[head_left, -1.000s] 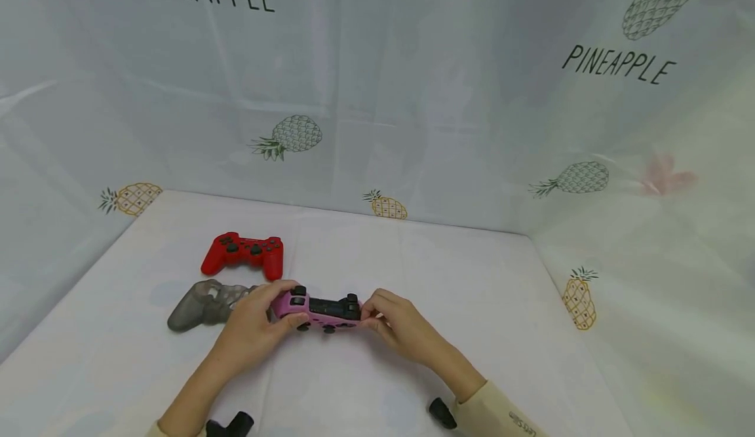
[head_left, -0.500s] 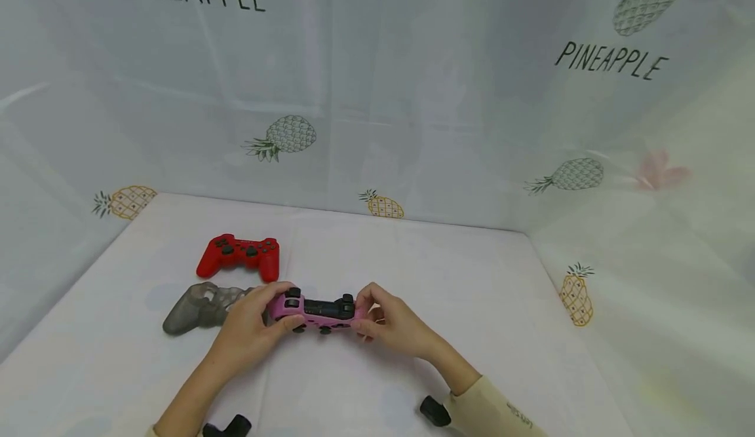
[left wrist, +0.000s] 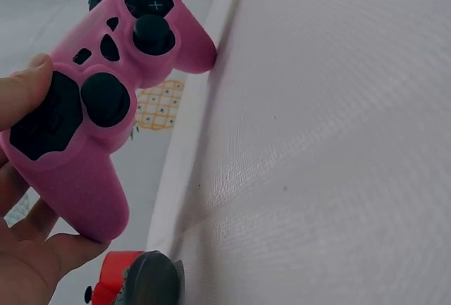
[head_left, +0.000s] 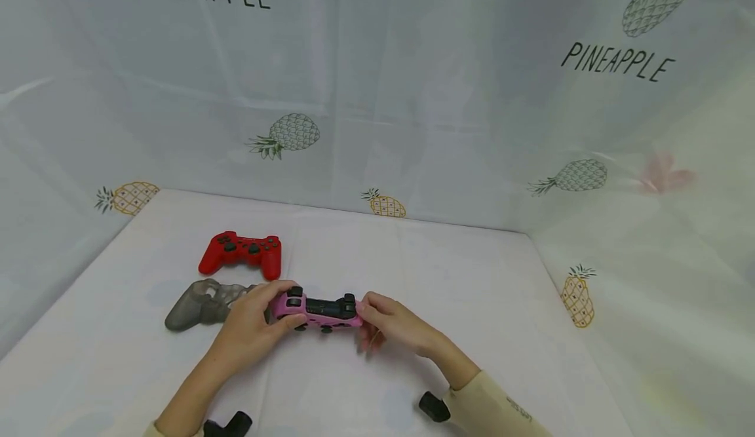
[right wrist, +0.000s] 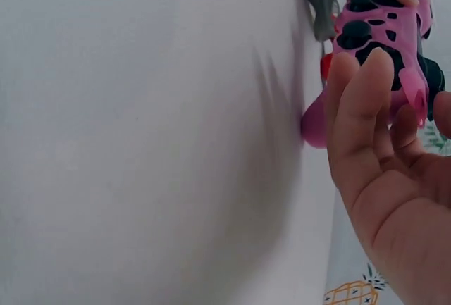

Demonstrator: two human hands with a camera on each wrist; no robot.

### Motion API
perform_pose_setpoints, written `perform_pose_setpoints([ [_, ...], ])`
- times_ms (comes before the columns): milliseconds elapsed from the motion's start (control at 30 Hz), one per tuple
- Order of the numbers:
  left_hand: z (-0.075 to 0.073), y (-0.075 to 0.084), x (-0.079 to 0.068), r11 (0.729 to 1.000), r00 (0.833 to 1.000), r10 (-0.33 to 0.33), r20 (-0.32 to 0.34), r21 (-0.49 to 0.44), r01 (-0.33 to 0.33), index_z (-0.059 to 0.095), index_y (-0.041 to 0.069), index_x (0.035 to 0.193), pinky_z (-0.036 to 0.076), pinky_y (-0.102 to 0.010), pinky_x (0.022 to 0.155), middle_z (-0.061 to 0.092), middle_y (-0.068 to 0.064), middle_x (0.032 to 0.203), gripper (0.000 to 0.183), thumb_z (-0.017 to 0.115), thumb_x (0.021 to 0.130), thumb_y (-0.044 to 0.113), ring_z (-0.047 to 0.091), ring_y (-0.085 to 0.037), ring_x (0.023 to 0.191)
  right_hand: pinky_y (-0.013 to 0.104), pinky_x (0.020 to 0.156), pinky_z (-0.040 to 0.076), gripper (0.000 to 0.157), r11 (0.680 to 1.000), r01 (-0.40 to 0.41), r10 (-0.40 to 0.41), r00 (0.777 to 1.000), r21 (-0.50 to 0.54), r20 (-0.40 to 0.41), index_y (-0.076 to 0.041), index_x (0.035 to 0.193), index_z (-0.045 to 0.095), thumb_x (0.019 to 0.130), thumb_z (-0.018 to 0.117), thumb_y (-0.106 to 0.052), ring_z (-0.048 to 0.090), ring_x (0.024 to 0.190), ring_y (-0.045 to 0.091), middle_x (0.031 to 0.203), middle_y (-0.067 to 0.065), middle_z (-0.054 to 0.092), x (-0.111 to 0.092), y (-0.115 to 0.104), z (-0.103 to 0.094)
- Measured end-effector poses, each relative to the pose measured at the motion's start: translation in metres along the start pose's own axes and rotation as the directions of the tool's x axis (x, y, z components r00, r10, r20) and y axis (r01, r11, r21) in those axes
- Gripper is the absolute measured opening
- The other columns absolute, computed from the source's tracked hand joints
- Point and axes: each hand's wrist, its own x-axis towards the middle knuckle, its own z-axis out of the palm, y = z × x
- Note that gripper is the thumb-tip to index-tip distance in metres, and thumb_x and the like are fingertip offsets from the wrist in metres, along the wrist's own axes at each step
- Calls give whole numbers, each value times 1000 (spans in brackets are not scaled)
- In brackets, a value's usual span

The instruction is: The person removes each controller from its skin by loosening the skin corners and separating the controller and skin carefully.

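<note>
Status: judged nearly done. Pink skin [left wrist: 84, 185] covers pad [head_left: 321, 308] face + both grips; R-end flap [right wrist: 416, 94] stands loose, prob. left to seat. Skin looks matte, lightly specked; cutouts expose blk sticks/btns. Pad held over counter [head_left: 472, 293], on near side of red pad [head_left: 242, 252] & to its R. L hand [head_left: 253, 322] wraps pad's L end, thumb on face. R hand [head_left: 396, 322] part-curled round flap; pinch firmness can't tell.

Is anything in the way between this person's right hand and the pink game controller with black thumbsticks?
Nothing visible is: the right hand touches the pink controller directly. The left hand grips its opposite end; the curved grey controller and two-handled red controller lie off to the left.
</note>
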Motion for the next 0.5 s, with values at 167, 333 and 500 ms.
perform_pose_setpoints([
  [167, 0, -1, 0, 1000, 1000, -14, 10, -8, 14, 69, 19, 132, 54, -45, 88, 70, -2, 122, 57, 94, 82, 29, 61, -20, 108, 35, 75, 60, 31, 995, 0, -2, 1000, 105, 13, -3, 102, 58, 114, 51, -31, 72, 81, 24, 91, 12, 67, 5, 7, 1],
  [333, 0, 0, 0, 1000, 1000, -14, 19, -22, 15, 69, 22, 133, 53, -51, 92, 70, -5, 125, 56, 93, 83, 30, 62, -24, 113, 38, 84, 62, 30, 992, 44, -43, 999, 114, -5, 1, 100, 58, 113, 53, -26, 73, 89, 25, 97, 12, 68, 5, 9, 0],
  [500, -1, -2, 0, 998, 998, -49, 38, -23, 50, 66, 17, 137, 53, -56, 99, 69, -10, 131, 56, 88, 89, 33, 63, -29, 119, 34, 94, 60, 31, 995, 88, -86, 995, 36, -57, 2, 98, 57, 113, 53, -25, 72, 97, 27, 103, 16, 73, 9, 6, 2],
])
